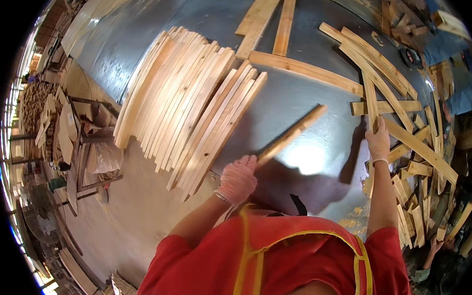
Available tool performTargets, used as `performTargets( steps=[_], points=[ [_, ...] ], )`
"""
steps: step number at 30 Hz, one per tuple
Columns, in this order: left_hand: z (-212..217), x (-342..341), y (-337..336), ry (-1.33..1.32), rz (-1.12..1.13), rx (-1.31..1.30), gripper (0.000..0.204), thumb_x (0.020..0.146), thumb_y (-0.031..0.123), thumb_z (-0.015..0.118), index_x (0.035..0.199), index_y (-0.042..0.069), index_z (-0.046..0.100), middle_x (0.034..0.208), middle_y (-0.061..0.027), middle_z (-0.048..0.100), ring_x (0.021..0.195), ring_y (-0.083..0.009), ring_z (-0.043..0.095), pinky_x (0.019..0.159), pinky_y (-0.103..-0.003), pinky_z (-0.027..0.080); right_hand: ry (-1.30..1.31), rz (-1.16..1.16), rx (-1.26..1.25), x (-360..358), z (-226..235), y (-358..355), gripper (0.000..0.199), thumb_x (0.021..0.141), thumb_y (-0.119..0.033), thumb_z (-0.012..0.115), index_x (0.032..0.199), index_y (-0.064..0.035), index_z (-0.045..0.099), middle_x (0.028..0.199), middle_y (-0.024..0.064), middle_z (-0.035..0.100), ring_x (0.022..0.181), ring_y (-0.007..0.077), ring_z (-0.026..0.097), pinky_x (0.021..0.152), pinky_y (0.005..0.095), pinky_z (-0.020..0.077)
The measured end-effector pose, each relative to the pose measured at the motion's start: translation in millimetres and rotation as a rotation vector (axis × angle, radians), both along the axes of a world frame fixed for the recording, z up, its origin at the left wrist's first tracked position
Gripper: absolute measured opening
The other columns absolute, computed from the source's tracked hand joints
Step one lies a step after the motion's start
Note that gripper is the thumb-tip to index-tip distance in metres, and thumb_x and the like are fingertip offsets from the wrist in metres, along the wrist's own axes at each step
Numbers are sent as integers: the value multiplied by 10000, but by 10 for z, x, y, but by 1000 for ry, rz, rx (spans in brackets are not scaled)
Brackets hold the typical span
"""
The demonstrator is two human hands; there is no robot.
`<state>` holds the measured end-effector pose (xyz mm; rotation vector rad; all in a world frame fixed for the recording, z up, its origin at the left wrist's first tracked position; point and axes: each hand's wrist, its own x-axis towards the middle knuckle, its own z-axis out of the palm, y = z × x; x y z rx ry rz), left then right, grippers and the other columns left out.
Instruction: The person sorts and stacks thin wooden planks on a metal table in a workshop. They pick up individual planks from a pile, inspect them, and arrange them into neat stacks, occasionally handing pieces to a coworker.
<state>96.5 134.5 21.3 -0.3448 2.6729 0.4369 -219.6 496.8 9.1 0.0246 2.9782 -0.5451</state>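
My left hand point(239, 179), in a pale knitted glove, is closed round the near end of a narrow wooden strip point(294, 134). That strip slants away to the right above the dark metal tabletop point(281, 99). Over at the right, my gloved right hand point(378, 141) is wrapped round another wooden strip point(370, 95), which points away from me across a crosswise board; its fingers are partly hidden. Left of my left hand lies a row of many pale wooden strips point(190, 86), set side by side, their near ends overhanging the table edge.
Loose boards point(384, 67) cross one another at the far right. One long board point(307, 73) lies across the table's middle. Shorter offcuts point(415, 213) are heaped beyond the right edge, where another person's hand point(437, 245) shows. A metal rack point(81, 150) stands at the left.
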Motion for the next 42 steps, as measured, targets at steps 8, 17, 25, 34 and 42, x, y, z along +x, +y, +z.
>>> performTargets(
  steps=[8, 17, 25, 34, 42],
  points=[
    [-280, 757, -955, 604, 35, -323, 467, 926, 210, 650, 1377, 104, 592, 1388, -114, 584, 1332, -333, 548, 1121, -527, 418, -482, -542, -1471, 1689, -608, -1287, 302, 963, -159, 650, 1234, -39, 591, 993, 70, 626, 842, 168, 614, 714, 355, 555],
    [-384, 2513, -1695, 633, 609, -135, 587, 844, 307, 841, 1356, 77, 667, 1320, -168, 653, 1230, -362, 639, 1026, -459, 509, -726, 223, -623, 2682, -138, -3414, 591, 951, -251, 705, 1405, 47, 472, 1138, 205, 721, 1038, 309, 705, 920, 358, 577],
    [-859, 2811, -1535, 335, 1530, 1219, 439, 1023, 422, 672, 1318, 97, 673, 964, -13, 627, 847, -172, 611, 837, -352, 519, -764, 274, -847, 2708, 87, -3129, 597, 935, -178, 652, 1454, 82, 512, 1261, 186, 687, 1147, 245, 647, 1028, 342, 520],
    [-734, 2911, -1819, 878, 1412, 639, 632, 1058, 213, 656, 1612, 4, 435, 1441, -128, 598, 1329, -231, 565, 1157, -362, 432, -663, 74, -964, 2174, 165, -2436, 650, 992, -255, 681, 1551, 12, 481, 979, 79, 666, 810, 160, 608, 729, 315, 530],
    [-100, 1284, -1505, 820, 432, 481, 544, 962, 30, 639, 1495, -28, 550, 1430, -131, 581, 1247, -241, 549, 1092, -379, 445, -220, -300, -1481, 1062, 686, -1144, 530, 979, -262, 706, 1410, 12, 567, 854, 44, 639, 743, 146, 607, 702, 330, 532]
  ],
)
